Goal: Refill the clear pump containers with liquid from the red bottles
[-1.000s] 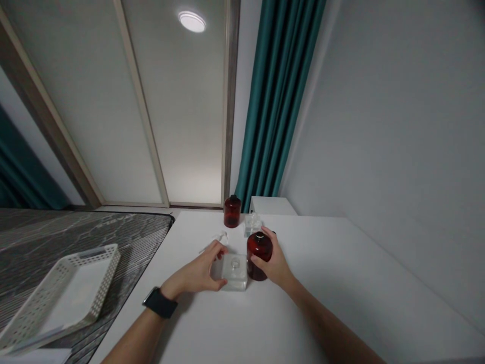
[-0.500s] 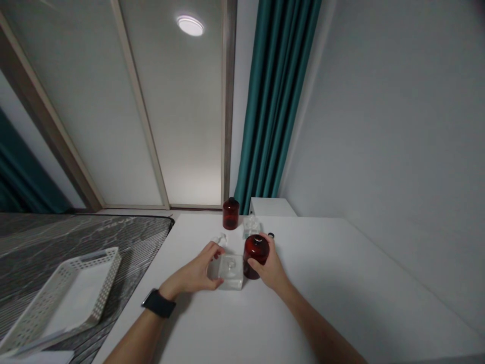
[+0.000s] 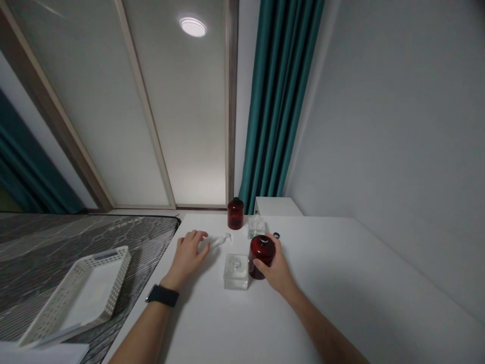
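Note:
My right hand (image 3: 278, 266) is wrapped round a dark red-brown bottle (image 3: 262, 253) that stands upright on the white table, thumb in front. Close against the bottle's left side sits a clear square glass container (image 3: 236, 273) with a round opening or knob on top. My left hand (image 3: 190, 252), with a black watch on its wrist, is off to the left with thumb and fingers apart. Just beyond its fingertips lies a clear-white pump head (image 3: 222, 240). Farther back are a second red-brown bottle (image 3: 235, 213) and another clear glass container (image 3: 256, 227).
A small black ring-like piece (image 3: 276, 235) lies behind my right hand. White table surface (image 3: 242, 328) extends around the items. Left of the table, a white perforated basket (image 3: 81, 293) rests on a grey patterned surface. A white cabinet (image 3: 278, 206) and teal curtain (image 3: 284, 101) stand behind.
My left hand has let go of the square glass container and moved left and away, beside the pump head. My right hand stays on the bottle. The view has shifted slightly.

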A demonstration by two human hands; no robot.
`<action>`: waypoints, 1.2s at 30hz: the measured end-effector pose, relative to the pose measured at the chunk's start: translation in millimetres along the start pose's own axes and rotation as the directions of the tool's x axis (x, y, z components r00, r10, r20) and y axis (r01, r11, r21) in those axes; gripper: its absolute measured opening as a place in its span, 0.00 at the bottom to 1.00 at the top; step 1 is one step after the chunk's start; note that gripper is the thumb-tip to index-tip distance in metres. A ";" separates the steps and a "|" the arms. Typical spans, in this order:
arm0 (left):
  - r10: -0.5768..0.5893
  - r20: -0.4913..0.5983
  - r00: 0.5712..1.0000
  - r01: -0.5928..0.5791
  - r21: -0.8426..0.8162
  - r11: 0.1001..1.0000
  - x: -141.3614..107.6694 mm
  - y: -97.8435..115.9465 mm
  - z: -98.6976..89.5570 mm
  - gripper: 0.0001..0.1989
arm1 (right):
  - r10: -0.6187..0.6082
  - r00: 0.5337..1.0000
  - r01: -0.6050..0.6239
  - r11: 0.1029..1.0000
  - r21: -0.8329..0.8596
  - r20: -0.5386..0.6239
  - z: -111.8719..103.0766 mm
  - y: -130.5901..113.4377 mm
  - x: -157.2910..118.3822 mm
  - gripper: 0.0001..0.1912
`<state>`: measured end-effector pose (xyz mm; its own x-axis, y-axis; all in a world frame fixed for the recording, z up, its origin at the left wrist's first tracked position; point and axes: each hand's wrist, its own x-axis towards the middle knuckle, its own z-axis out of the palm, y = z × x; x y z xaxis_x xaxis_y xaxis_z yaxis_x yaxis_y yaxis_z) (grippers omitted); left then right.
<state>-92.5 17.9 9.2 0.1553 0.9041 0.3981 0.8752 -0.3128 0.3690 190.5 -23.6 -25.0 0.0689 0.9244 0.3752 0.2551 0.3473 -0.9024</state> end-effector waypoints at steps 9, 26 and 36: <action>0.033 0.047 0.998 -0.042 0.205 0.978 -5.5 2.7 18.1 0.10 | -0.005 1.000 0.006 0.999 0.035 -0.018 -4.2 -3.7 -1.8 0.38; -0.032 0.030 0.999 0.026 0.195 0.980 -1.5 13.6 27.7 0.08 | -0.026 0.998 0.024 0.999 -0.039 -0.057 -12.2 6.9 0.6 0.37; -0.081 -0.126 0.989 0.042 -0.284 0.958 2.7 11.3 29.7 0.14 | 0.114 0.947 -0.078 0.989 0.128 -0.299 -51.8 19.7 24.9 0.28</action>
<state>-68.5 25.4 -10.5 0.0249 0.8826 0.4695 0.7150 -0.3439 0.6086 247.3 -1.9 -22.5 0.3830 0.8679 0.3163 0.1234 0.2913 -0.9487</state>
